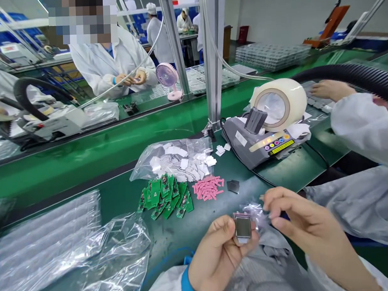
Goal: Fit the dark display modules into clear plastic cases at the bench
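My left hand [221, 250] is closed around a small square display module [243, 225], pinching it by its edges between thumb and fingers. Its dark screen faces up, and a pink edge shows at its side. Just to the right hovers my right hand [303, 226], fingers curled with thumb and fingertips close together. Whatever is between those tips, if anything, is too small to make out. Crumpled clear film [253, 213] appears between the two hands; whether a finger touches it I cannot tell. Dark square pieces [233, 186] lie on the bench beyond the left hand.
Green circuit boards [165, 195] are heaped beside pink strips [208, 188]. Behind them lies a bag of white pieces [178, 158]. A grey device [254, 139] carries a tape roll [280, 104]. Clear trays [51, 244] lie left. A co-worker's sleeve [365, 126] reaches in at right.
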A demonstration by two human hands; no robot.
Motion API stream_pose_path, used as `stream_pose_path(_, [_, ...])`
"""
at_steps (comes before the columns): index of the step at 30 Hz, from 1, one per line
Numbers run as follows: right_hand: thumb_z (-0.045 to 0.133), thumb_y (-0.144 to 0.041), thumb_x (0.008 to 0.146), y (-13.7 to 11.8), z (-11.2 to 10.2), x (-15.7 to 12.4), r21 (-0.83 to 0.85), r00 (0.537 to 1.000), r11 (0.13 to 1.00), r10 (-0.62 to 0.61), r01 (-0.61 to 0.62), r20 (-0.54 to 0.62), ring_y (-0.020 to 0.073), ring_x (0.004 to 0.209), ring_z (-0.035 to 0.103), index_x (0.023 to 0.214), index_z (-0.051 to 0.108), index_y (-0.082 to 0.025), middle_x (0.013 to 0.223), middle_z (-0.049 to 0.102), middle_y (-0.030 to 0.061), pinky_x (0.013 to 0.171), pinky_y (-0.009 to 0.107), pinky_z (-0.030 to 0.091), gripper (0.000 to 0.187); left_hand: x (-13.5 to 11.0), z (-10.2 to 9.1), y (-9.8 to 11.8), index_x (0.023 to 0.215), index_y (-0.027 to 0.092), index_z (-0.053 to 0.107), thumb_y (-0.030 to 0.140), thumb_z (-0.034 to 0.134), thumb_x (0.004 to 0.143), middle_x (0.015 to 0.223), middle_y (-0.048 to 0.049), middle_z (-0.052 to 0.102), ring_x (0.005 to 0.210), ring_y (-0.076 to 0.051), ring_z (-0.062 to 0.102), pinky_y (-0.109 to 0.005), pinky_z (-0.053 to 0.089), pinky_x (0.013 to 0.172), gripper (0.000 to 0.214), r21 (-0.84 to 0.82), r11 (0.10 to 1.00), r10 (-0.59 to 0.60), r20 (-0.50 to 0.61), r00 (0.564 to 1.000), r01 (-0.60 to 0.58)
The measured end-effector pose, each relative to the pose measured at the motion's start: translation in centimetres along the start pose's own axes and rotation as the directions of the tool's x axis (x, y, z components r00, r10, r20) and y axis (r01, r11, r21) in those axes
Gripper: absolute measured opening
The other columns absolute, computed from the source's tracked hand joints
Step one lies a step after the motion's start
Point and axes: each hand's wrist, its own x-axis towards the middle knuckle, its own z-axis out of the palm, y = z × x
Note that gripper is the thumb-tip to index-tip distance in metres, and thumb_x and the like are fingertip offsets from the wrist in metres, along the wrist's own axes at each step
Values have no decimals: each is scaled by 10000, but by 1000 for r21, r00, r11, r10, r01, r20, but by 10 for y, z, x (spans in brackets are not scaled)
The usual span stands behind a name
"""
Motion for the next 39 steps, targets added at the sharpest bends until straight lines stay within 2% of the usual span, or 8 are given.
stream_pose_path(5, [513, -255, 895, -9, 14, 14, -270, 968, 954, -62, 129, 241, 157, 673, 537, 707, 542, -229, 669, 562, -5, 591, 269, 435, 192, 1, -7, -1, 590, 136, 590, 233, 769, 665, 522, 26, 604, 557, -83, 580, -312, 522, 754, 217, 16, 998, 56, -80, 995, -55])
stream_pose_path(13, [493, -255, 910, -9, 26, 22, -298, 930, 943, -27, 145, 367, 162, 684, 528, 709, 540, -227, 685, 585, -13, 625, 294, 412, 207, -3, -10, 2, 619, 134, 590, 243, 783, 644, 580, 7, 636, 595, -100, 611, -300, 501, 759, 223, 11, 999, 40, -105, 994, -39])
stream_pose_path(22, [456, -249, 920, -6, 36, 22, -351, 939, 916, -69, 193, 336, 164, 675, 516, 707, 524, -218, 670, 574, -8, 642, 316, 396, 225, -5, -13, 2, 652, 132, 617, 220, 762, 674, 673, -20, 689, 668, -128, 654, -319, 494, 797, 171, -60, 997, 40, -88, 995, -46])
stream_pose_path(26, [473, -236, 914, 3, 43, 17, -523, 953, 802, -195, 290, 230, 177, 710, 507, 764, 534, -224, 715, 591, -4, 719, 360, 341, 163, -7, -12, 2, 645, 126, 618, 207, 745, 693, 659, -12, 676, 641, -105, 634, -299, 498, 784, 158, -61, 995, 80, -59, 995, -84])
stream_pose_path(30, [508, -350, 904, 11, 52, 16, -629, 932, 700, -339, 339, 125, 221, 820, 517, 934, 559, -229, 849, 607, 40, 796, 407, 298, 134, -9, -12, 5, 606, 136, 579, 222, 753, 684, 584, 26, 622, 559, -70, 577, -274, 495, 739, 209, -26, 985, 167, -74, 983, -169])
stream_pose_path(33, [509, -498, 875, 18, 58, 24, -478, 909, 778, -299, 408, 289, 185, 715, 520, 830, 550, -218, 734, 589, 5, 788, 389, 321, 286, -14, -18, 8, 582, 139, 546, 251, 787, 635, 516, 40, 573, 504, -65, 544, -238, 469, 629, 271, 61, 985, 164, -80, 983, -159])
stream_pose_path(35, [447, -516, 899, 23, 64, 33, -365, 861, 829, -245, 425, 446, 148, 603, 491, 693, 516, -208, 599, 543, -25, 721, 344, 352, 377, -22, -25, 12, 572, 139, 533, 292, 802, 604, 525, 8, 605, 509, -102, 578, -251, 452, 593, 312, 163, 977, 147, -52, 988, -137])
stream_pose_path(39, [327, -309, 971, 29, 82, 64, -451, 849, 785, -171, 424, 499, 149, 623, 528, 663, 526, -189, 632, 591, 9, 650, 303, 373, 386, -46, -42, 27, 601, 155, 509, 323, 762, 658, 645, -66, 690, 606, -154, 639, -265, 442, 626, 309, 283, 945, 174, -8, 985, -164])
